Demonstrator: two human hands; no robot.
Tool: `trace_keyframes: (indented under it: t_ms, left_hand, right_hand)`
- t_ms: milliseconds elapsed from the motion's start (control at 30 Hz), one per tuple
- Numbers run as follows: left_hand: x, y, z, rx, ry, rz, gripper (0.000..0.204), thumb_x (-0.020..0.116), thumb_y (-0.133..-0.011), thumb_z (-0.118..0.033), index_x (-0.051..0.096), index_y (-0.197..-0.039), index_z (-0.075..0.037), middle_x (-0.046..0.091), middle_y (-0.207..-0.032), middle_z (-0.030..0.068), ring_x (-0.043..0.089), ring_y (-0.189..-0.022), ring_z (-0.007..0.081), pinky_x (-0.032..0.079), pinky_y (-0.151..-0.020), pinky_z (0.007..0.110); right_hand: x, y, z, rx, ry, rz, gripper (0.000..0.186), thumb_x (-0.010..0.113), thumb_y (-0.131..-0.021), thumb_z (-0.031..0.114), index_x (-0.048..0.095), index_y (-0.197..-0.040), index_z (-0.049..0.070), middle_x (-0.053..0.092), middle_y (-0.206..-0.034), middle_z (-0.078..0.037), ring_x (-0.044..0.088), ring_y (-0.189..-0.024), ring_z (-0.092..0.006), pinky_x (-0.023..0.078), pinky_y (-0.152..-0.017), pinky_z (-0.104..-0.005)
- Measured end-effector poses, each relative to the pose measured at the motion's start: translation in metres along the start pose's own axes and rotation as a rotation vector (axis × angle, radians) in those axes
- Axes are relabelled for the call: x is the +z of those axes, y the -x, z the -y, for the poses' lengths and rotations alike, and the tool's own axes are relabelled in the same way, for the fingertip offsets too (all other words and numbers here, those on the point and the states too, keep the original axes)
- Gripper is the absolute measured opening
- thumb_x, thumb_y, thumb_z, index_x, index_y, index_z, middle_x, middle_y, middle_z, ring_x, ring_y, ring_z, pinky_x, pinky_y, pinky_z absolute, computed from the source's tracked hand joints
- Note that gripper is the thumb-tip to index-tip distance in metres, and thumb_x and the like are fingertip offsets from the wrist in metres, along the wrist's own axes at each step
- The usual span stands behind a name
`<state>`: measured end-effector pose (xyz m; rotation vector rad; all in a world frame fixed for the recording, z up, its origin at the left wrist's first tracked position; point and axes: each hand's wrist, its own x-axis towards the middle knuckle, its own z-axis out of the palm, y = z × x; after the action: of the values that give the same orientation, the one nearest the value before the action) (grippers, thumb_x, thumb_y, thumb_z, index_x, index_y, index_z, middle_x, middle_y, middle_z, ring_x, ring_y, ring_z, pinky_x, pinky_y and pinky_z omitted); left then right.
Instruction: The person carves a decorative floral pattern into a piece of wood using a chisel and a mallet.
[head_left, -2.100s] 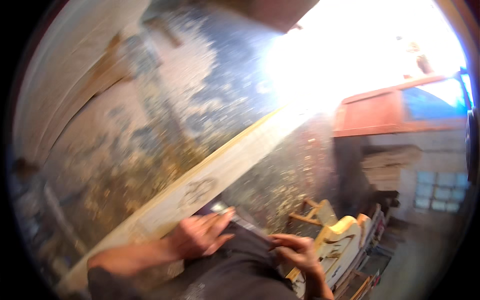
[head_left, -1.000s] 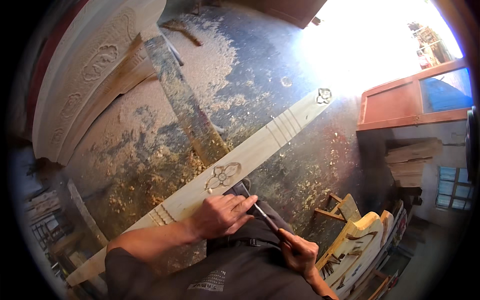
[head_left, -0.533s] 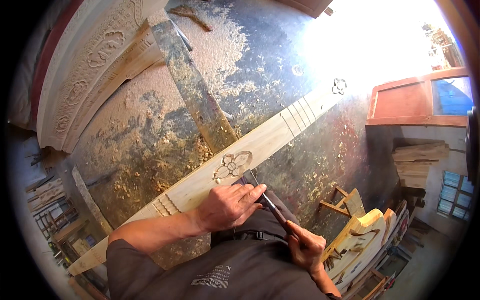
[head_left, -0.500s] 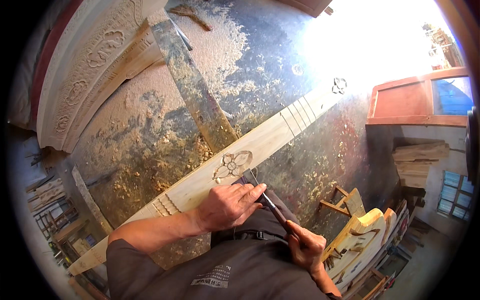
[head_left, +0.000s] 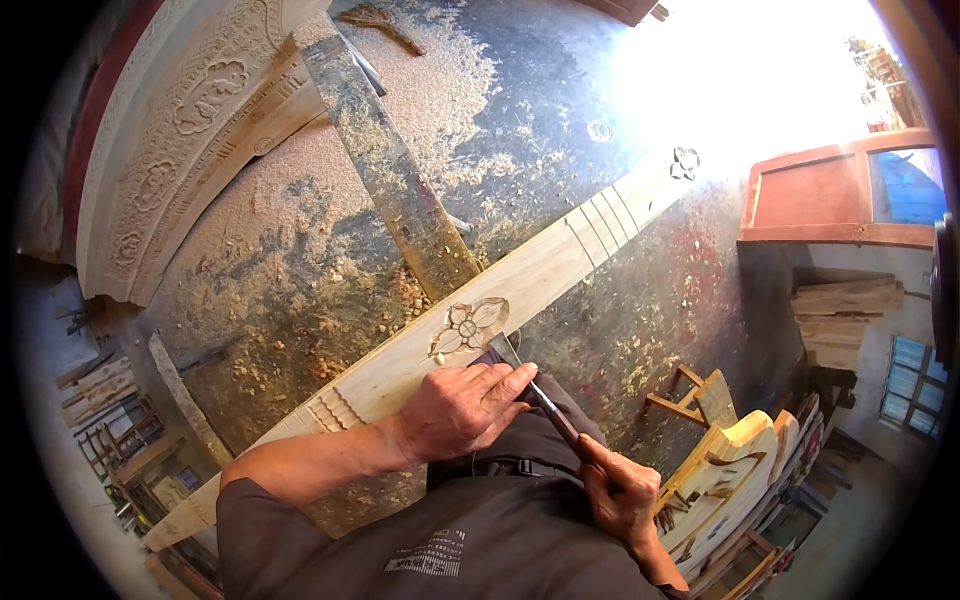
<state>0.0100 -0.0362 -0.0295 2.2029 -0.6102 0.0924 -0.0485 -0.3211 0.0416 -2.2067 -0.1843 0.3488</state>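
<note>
A chisel with a dark handle and a flat metal blade lies slantwise between my hands. My left hand pinches its shaft near the blade, thumb and fingers closed, the wrist over a long pale wooden board. My right hand is wrapped round the handle's end in front of my body. The blade tip is at the board's near edge, beside a carved flower; whether it touches the wood I cannot tell. A small pale chip sits by the flower.
A dusty plank runs from the board to a large carved panel at far left. Shavings cover the floor. At right are a small wooden stool, a yellowish curved board with tools and a reddish framed panel.
The chisel has turned slightly, so more of its blade's flat face shows. Both hands keep their hold, and the whole view has shifted a little.
</note>
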Motion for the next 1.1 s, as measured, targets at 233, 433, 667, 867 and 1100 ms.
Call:
trace_keyframes:
  t_ms: [233,433,667,867,1100]
  left_hand:
    - [0.001,0.000,0.000,-0.014,-0.015,0.020,0.061,0.091,-0.091,-0.017,0.067,-0.145,-0.001,0.076,-0.100,0.0111,0.077,-0.080,0.0272,0.061,-0.068,0.040]
    - [0.003,0.000,0.001,-0.018,0.008,-0.009,0.059,0.091,-0.091,-0.018,0.068,-0.142,-0.001,0.076,-0.100,0.0120,0.077,-0.079,0.0273,0.061,-0.067,0.040]
    - [0.000,0.000,0.000,-0.032,0.004,0.019,0.057,0.091,-0.090,-0.017,0.069,-0.140,0.000,0.076,-0.100,0.0132,0.077,-0.081,0.0290,0.062,-0.069,0.040]
    - [0.001,0.001,0.000,-0.047,0.003,0.017,0.058,0.091,-0.088,-0.016,0.070,-0.140,0.000,0.077,-0.101,0.0130,0.078,-0.083,0.0295,0.063,-0.070,0.040]
    - [0.001,0.001,0.001,0.008,0.021,0.014,0.057,0.091,-0.089,-0.017,0.070,-0.139,0.000,0.078,-0.102,0.0129,0.079,-0.084,0.0288,0.064,-0.072,0.040]
  right_hand:
    - [0.003,0.001,-0.003,0.011,-0.027,0.014,0.055,0.078,-0.086,-0.011,0.079,-0.139,0.003,0.075,-0.086,-0.016,0.073,-0.068,-0.0263,0.057,-0.064,-0.0355]
    - [0.013,0.002,-0.011,-0.030,-0.037,-0.019,0.057,0.079,-0.085,-0.012,0.079,-0.140,0.005,0.072,-0.082,-0.013,0.071,-0.066,-0.0254,0.056,-0.063,-0.0350]
    - [0.018,0.006,-0.013,-0.033,-0.026,-0.042,0.057,0.078,-0.086,-0.013,0.079,-0.140,0.005,0.071,-0.082,-0.013,0.069,-0.065,-0.0244,0.055,-0.063,-0.0345]
    - [0.026,0.000,-0.007,0.016,-0.046,-0.028,0.058,0.078,-0.085,-0.012,0.079,-0.140,0.006,0.072,-0.082,-0.013,0.069,-0.064,-0.0240,0.055,-0.062,-0.0354]
    - [0.013,0.003,0.001,-0.025,0.031,-0.034,0.055,0.077,-0.088,-0.011,0.079,-0.139,0.007,0.074,-0.083,-0.014,0.071,-0.065,-0.0246,0.057,-0.064,-0.0355]
